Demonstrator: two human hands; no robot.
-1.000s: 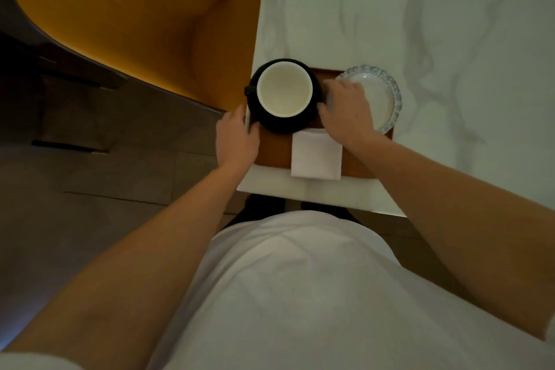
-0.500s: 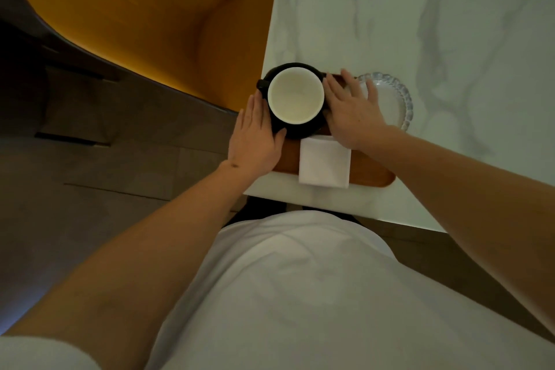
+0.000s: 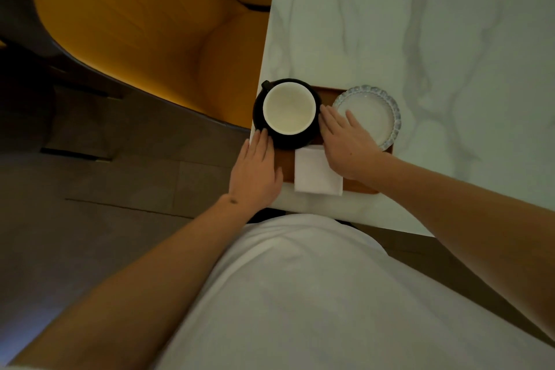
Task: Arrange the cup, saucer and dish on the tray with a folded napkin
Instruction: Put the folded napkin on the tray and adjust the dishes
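Resting flat, fingers extended and loose, gripping nothing: left hand (image 3: 255, 173) at the tray's left end with fingertips touching the black saucer (image 3: 286, 141); right hand (image 3: 348, 144) palm-down between saucer and dish, fingers overlapping the dish's near-left rim. Hands hide much of the wooden tray (image 3: 327, 93). Cup (image 3: 289, 107), white inside with a dark handle at far left, sits on the saucer. Scalloped glass dish (image 3: 375, 112) at the tray's right end. Folded white napkin (image 3: 316, 174) overhangs the tray's near edge on the marble table (image 3: 420, 24).

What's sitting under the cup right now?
The cup stands on a black saucer, whose rim shows all around it. The saucer rests on the wooden tray; the tray surface beneath it is covered.
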